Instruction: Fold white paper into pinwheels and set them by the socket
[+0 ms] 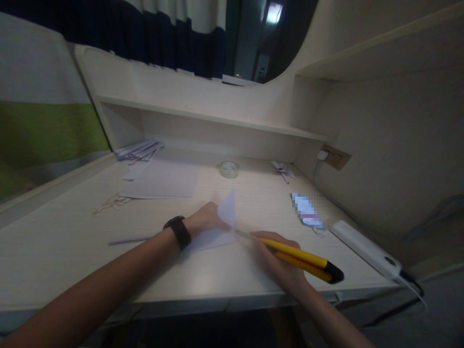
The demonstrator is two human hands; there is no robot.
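My right hand [277, 253] is closed around a yellow utility knife [297, 253] with a black end. Its blade points left and meets a sheet of white paper [227, 210] near the middle of the desk. One part of the paper stands up in a pointed flap, while another part lies on the desktop. My left hand [206, 217], below a black wristwatch, grips the paper at its left side; the fingertips are partly hidden behind the flap. A thin rolled paper stick [130, 239] lies partly behind my left forearm.
Flat white sheets [163, 179] and folded paper strips [141, 150] lie at the back left, with small pale sticks [112, 203] nearby. A tape roll [229, 169], paper pinwheel [283, 170], phone [306, 210] and white power strip [366, 249] are also on the desk [72, 270].
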